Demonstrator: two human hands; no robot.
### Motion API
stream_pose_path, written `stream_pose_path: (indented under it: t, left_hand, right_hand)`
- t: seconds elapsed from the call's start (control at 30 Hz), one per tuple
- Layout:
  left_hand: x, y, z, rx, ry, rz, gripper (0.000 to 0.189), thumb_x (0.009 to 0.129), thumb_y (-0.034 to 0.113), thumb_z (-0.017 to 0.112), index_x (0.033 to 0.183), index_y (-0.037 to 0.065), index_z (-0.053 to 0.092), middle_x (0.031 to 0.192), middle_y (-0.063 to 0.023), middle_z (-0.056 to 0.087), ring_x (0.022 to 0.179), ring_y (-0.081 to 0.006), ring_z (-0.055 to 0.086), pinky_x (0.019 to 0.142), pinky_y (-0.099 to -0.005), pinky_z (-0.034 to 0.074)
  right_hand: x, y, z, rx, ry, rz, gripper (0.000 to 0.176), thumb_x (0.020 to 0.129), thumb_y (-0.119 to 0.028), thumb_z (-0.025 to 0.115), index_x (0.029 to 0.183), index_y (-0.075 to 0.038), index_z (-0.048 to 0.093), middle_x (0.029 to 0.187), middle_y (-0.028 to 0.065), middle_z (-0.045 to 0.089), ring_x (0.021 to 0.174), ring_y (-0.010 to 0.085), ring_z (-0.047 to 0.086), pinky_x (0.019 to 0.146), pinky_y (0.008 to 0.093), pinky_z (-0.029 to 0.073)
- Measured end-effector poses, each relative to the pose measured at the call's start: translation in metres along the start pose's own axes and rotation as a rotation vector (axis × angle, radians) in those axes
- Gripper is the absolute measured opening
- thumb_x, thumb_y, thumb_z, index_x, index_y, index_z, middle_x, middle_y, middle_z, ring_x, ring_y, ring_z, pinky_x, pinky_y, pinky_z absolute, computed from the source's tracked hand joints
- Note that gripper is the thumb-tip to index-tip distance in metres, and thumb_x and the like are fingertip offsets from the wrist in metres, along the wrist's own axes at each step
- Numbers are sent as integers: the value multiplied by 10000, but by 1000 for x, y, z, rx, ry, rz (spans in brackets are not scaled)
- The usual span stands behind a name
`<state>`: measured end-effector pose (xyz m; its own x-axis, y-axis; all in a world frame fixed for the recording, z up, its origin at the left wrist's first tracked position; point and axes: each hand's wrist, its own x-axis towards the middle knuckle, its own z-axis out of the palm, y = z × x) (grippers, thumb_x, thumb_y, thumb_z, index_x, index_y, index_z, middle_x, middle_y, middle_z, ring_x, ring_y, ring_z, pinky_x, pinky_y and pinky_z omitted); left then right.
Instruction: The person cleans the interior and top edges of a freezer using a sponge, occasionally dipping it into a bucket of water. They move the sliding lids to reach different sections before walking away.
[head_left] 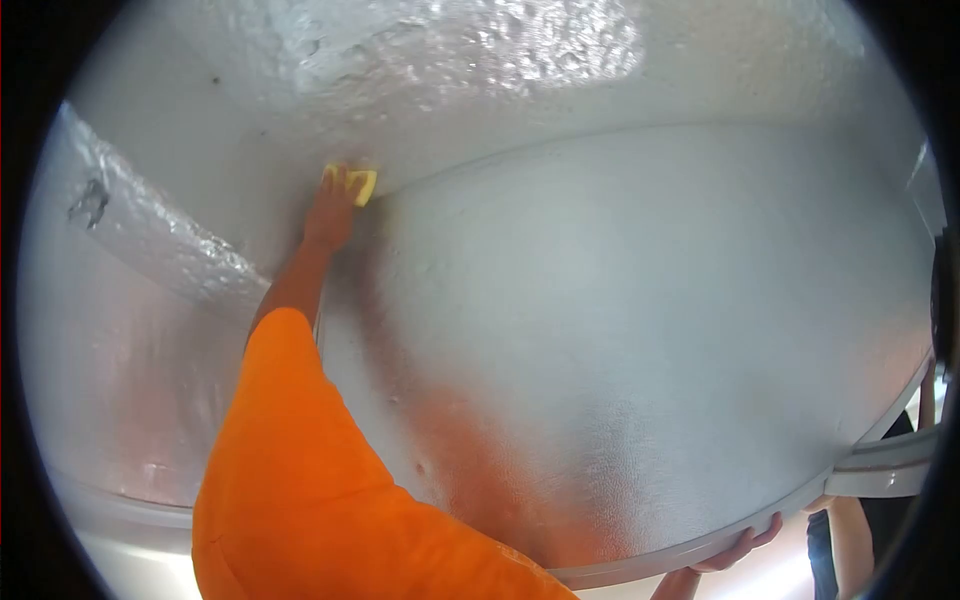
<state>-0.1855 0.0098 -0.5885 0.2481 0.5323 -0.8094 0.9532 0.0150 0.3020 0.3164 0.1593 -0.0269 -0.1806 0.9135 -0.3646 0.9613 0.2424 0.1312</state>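
My left hand [338,205], at the end of an orange sleeve, presses a yellow cloth or sponge [364,186] against the inner corner of a shiny metal-lined compartment [620,290]. Its fingers lie over the yellow piece, near the seam between two walls. At the lower right, my right hand [735,555] holds the pale rim [640,570] of the compartment, with its fingers curled over the edge. The forearm below that hand is mostly out of view.
Crinkled foil-like surface [500,45] covers the wall at the top, and another foil strip [170,225] runs down the left side. A person in dark clothes [885,520] stands beyond the rim at the lower right, beside a pale bracket [880,480]. Bright light shows beneath.
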Motion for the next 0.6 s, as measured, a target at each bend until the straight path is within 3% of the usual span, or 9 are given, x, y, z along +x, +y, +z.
stream_pose_path:
  t: [0.1, 0.13, 0.2, 0.23, 0.3, 0.33, 0.4, 0.57, 0.6]
  left_hand:
    - [16, -45, -31, 151, 409, -193, 566, 835, 53, 471, 1390, 111, 380, 1468, -209, 268, 1346, -403, 266, 1118, -433, 237]
    - [30, -71, -53, 197, 606, -214, 550, 844, 63, 463, 1387, 87, 380, 1454, -236, 278, 1342, -398, 278, 1122, -418, 229]
    - [55, -103, -126, 78, 775, -278, 541, 854, 88, 447, 1385, 37, 357, 1437, -237, 310, 1331, -391, 304, 1124, -411, 226]
    - [73, -126, -120, 77, 772, -283, 541, 854, 88, 447, 1385, 37, 357, 1437, -237, 310, 1331, -391, 304, 1124, -411, 226]
    - [97, -171, -101, 636, 404, -383, 538, 855, 83, 441, 1370, -26, 332, 1404, -286, 324, 1318, -412, 316, 1115, -429, 243]
    - [98, -161, -87, 627, 403, -386, 538, 855, 83, 441, 1370, -26, 332, 1404, -286, 324, 1318, -412, 316, 1115, -429, 243]
    - [92, -114, -52, 259, 581, -468, 540, 854, 64, 435, 1358, -78, 302, 1382, -334, 316, 1311, -438, 310, 1108, -451, 253]
    - [35, -19, 71, 111, 419, -455, 523, 875, 39, 397, 1364, -98, 272, 1376, -360, 289, 1306, -446, 308, 1108, -455, 247]
    - [26, 5, 78, -79, 358, -565, 533, 875, 49, 410, 1365, -104, 261, 1377, -360, 283, 1301, -439, 318, 1107, -444, 253]
  right_hand:
    - [-14, 16, -4, 47, -17, -8, 737, 843, -680, 367, 1379, -189, 246, 1379, 310, 237, 1258, 497, 332, 886, 667, 421]
    - [-12, 13, -3, 50, -22, -17, 737, 843, -680, 367, 1379, -189, 246, 1379, 310, 237, 1258, 497, 332, 886, 667, 421]
    - [-6, 6, -3, 22, -7, -9, 703, 851, -661, 377, 1384, -221, 247, 1391, 284, 242, 1263, 484, 334, 900, 635, 434]
    - [-16, 15, -3, 22, -9, -15, 703, 851, -661, 377, 1384, -221, 247, 1391, 284, 242, 1263, 484, 334, 900, 635, 434]
    - [-51, 50, -10, 235, 23, 436, 661, 858, -633, 399, 1388, -269, 245, 1407, 246, 243, 1272, 467, 334, 932, 609, 428]
    - [-45, 46, -9, 229, 22, 430, 661, 858, -633, 399, 1388, -269, 245, 1407, 246, 243, 1272, 467, 334, 932, 609, 428]
    - [-22, 18, -3, 117, -21, 81, 611, 880, -613, 290, 1394, -285, 269, 1420, 214, 210, 1323, 468, 213, 944, 657, 351]
    - [5, -12, 2, -19, -47, 2, 635, 866, -650, 283, 1384, -284, 272, 1403, 215, 231, 1313, 476, 225, 945, 649, 370]
    - [11, -17, 4, -43, -35, -2, 640, 859, -662, 287, 1380, -292, 273, 1401, 219, 233, 1309, 477, 232, 943, 646, 378]
